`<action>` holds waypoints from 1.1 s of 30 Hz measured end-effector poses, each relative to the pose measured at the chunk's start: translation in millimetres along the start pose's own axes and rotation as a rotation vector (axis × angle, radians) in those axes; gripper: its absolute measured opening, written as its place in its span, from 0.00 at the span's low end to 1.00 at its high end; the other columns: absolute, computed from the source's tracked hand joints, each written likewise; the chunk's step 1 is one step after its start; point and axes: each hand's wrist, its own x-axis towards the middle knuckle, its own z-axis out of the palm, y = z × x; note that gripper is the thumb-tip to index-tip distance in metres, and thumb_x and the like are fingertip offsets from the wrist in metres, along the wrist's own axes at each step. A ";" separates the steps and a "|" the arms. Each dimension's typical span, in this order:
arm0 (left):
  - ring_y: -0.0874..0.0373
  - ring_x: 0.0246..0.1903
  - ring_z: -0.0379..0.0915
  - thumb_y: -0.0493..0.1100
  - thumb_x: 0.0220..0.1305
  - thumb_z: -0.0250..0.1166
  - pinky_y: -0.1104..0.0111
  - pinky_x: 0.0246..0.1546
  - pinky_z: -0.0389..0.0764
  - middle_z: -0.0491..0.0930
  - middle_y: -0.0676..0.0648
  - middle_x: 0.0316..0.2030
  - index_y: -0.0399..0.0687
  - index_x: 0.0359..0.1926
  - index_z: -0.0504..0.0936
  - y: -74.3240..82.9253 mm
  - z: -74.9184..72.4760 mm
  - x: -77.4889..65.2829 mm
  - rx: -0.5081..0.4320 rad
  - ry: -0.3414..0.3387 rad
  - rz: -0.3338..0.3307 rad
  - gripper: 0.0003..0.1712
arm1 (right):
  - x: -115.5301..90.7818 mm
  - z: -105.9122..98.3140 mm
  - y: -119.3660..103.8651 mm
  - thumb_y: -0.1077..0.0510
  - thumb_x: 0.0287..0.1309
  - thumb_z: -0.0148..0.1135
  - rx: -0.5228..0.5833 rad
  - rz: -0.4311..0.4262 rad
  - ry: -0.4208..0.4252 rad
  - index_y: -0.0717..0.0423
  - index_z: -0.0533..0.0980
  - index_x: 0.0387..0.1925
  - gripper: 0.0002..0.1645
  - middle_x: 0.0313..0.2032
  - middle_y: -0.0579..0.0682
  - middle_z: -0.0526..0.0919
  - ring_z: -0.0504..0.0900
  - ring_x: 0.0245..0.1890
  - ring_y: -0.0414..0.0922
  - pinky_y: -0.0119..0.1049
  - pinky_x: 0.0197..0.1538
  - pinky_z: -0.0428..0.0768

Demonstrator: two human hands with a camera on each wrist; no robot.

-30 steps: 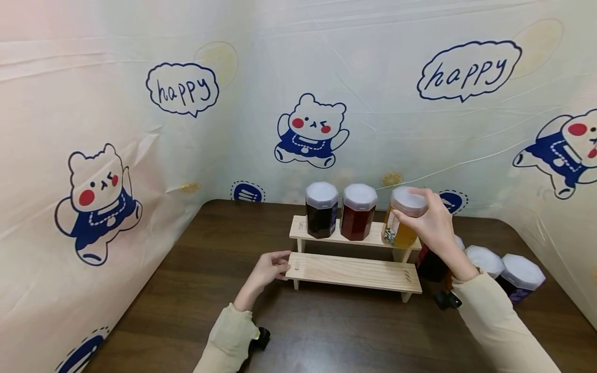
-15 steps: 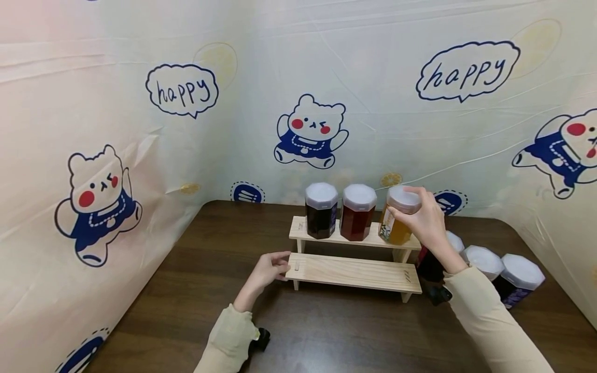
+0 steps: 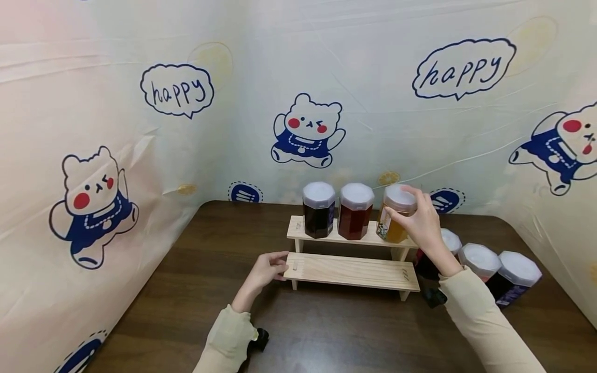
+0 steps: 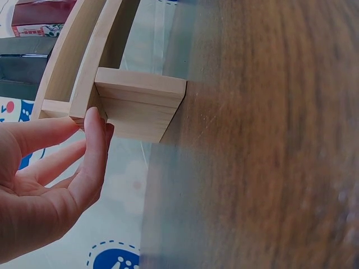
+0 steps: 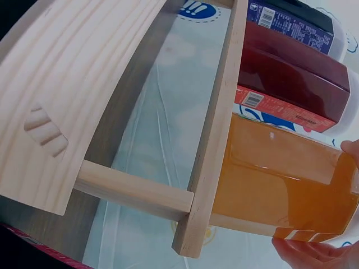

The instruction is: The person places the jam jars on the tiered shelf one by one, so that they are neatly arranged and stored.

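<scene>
A two-tier wooden rack (image 3: 350, 270) stands on the table. My left hand (image 3: 265, 270) pinches the left end of its lower board between thumb and fingers, as the left wrist view confirms at the board's end (image 4: 84, 103). With my right hand (image 3: 422, 220) I grip an amber jar (image 3: 389, 229) near its whitish lid. The jar stands upright at the right of the upper board, its base right at the wood in the right wrist view. Left of it on that board are a dark red jar (image 3: 355, 220) and a nearly black jar (image 3: 318, 220).
Right of the rack, several more lidded jars stand on the brown table (image 3: 317, 326): a dark red one (image 3: 425, 265) partly behind my right wrist, a pale-lidded one (image 3: 479, 259) and a dark one (image 3: 515, 277). A printed cloth (image 3: 373, 103) hangs behind and at the sides.
My right hand has moved the amber jar slightly left and back along the upper board, toward the red jar. My left hand keeps its place on the lower board.
</scene>
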 end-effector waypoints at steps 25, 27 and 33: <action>0.60 0.23 0.70 0.25 0.53 0.55 0.64 0.24 0.82 0.75 0.37 0.30 0.24 0.52 0.68 -0.5 0.6 0.0 0.005 0.004 0.003 0.22 | -19.6 -20.0 -0.5 0.62 0.46 0.65 0.013 -0.050 0.003 0.62 0.63 0.57 0.36 0.51 0.66 0.68 0.70 0.46 0.60 0.56 0.44 0.72; 0.60 0.23 0.70 0.25 0.53 0.56 0.64 0.24 0.82 0.75 0.37 0.30 0.24 0.52 0.69 -1.2 0.4 0.5 0.007 0.004 -0.001 0.22 | -21.3 -23.2 0.1 0.62 0.46 0.65 0.006 -0.044 0.003 0.61 0.63 0.58 0.36 0.51 0.66 0.68 0.70 0.46 0.60 0.57 0.44 0.71; 0.59 0.23 0.70 0.25 0.53 0.56 0.64 0.24 0.82 0.75 0.38 0.29 0.25 0.52 0.69 -2.4 -0.2 1.5 0.005 0.012 -0.002 0.22 | -26.3 -32.3 2.6 0.62 0.46 0.65 -0.015 -0.045 -0.001 0.61 0.65 0.57 0.34 0.52 0.63 0.69 0.70 0.47 0.59 0.56 0.43 0.72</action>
